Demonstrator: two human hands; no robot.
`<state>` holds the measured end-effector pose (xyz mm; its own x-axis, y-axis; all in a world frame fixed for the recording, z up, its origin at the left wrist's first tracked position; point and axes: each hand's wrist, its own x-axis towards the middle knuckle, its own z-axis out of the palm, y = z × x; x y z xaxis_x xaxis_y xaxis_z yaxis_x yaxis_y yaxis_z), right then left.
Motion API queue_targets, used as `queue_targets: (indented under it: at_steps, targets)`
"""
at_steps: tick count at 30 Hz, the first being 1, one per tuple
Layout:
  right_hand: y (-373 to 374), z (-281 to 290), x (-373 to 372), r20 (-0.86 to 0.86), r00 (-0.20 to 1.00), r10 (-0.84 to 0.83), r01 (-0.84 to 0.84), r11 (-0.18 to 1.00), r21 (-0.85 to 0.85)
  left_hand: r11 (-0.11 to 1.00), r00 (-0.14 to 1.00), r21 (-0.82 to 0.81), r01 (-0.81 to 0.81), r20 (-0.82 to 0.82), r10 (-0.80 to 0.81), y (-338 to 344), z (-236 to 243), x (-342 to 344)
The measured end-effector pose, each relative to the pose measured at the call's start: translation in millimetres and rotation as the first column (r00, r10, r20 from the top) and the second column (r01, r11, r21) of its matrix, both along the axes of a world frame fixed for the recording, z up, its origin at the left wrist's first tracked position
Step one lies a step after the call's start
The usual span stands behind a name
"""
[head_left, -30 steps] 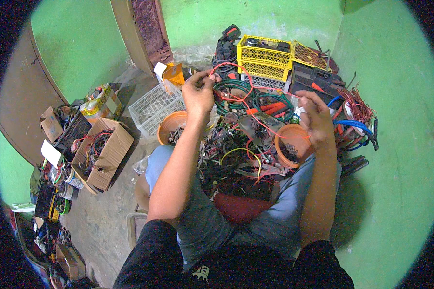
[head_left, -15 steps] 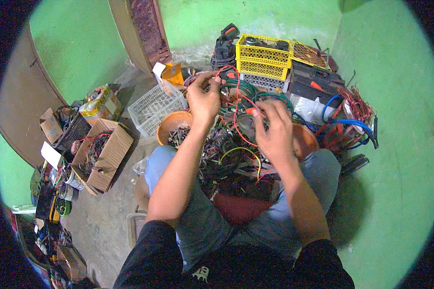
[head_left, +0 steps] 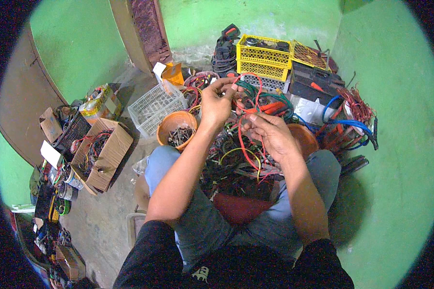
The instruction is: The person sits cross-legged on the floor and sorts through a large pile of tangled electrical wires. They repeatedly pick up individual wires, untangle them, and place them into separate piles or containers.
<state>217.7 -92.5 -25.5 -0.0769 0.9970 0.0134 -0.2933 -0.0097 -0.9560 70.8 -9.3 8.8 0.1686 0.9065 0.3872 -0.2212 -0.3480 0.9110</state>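
A thin red wire (head_left: 241, 139) is strung between my two hands, arching up in a loop and hanging down again in front of my knees. My left hand (head_left: 217, 105) pinches it near the upper loop. Lower and to the right, my right hand (head_left: 274, 136) has thumb and fingers closed on the same wire. Below both hands lies a tangled heap of dark cables and cut wires (head_left: 222, 156), with a yellow wire (head_left: 235, 149) curving across it. Just beyond my right hand is a tool with orange handles (head_left: 273, 107), partly hidden among green cable.
Orange bowls flank the heap: one at left (head_left: 170, 126) holding small dark pieces, another at right (head_left: 305, 139). Behind stand a white plastic basket (head_left: 152, 110), yellow crates (head_left: 263, 65) and a black toolbox (head_left: 313, 79). A cardboard box (head_left: 112, 159) of wires sits at left.
My left hand has moved right, closer to my right hand. The right hand has turned and shifted slightly down, uncovering the orange handles. The red loop has moved right with the hands.
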Motion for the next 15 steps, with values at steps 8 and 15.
queue_targets:
  at_steps: [8,15]
  targets:
    - [0.6,0.1,0.9,-0.229,0.973,-0.016,-0.02,0.988,-0.152,0.995,0.995,-0.049,0.084,0.067,-0.08,1.1,-0.9,3.5]
    - [0.6,14.7,36.8,-0.189,0.982,-0.011,0.044,0.984,0.174,0.993,0.978,-0.065,-0.098,0.179,0.108,18.0,5.8,-18.2]
